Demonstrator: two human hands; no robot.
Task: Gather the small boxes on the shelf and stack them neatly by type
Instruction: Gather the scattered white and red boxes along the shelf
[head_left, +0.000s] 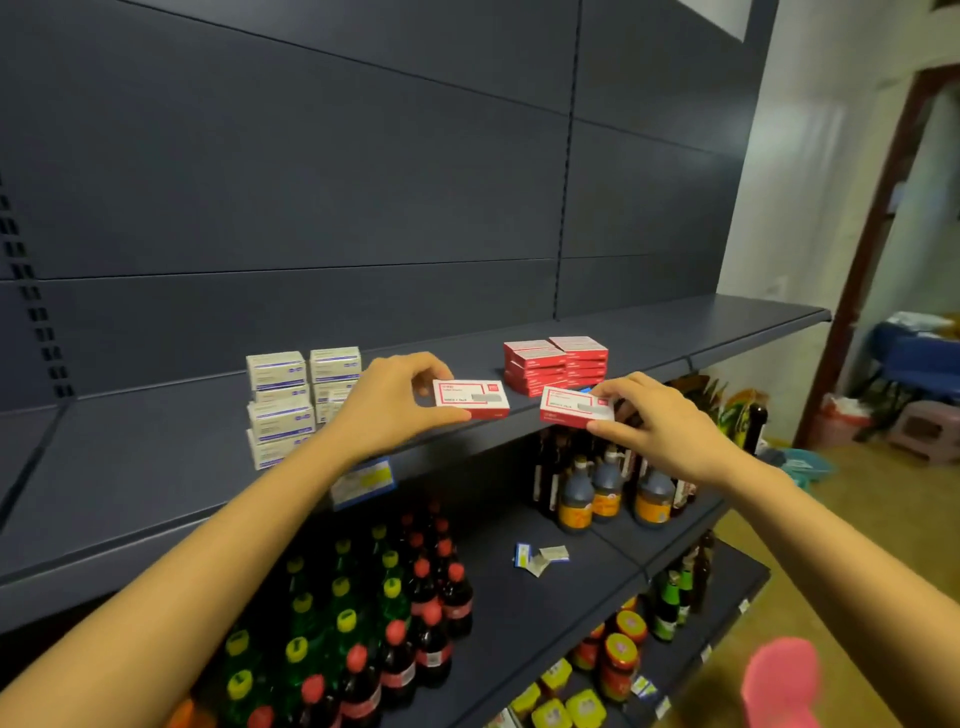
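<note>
My left hand pinches a red and white small box by its left end, near the front edge of the dark shelf. A second red and white box is held by my right hand at its right end, thumb below and fingers above. Behind them sit two stacks of red boxes. To the left stand stacks of white boxes with blue stripes; my left forearm hides their lower right part.
The shelf below holds green and dark soda bottles, brown sauce bottles and a few loose scraps of packaging. Jars fill the lowest shelf. A blue price label hangs on the shelf edge. A doorway and stools lie to the right.
</note>
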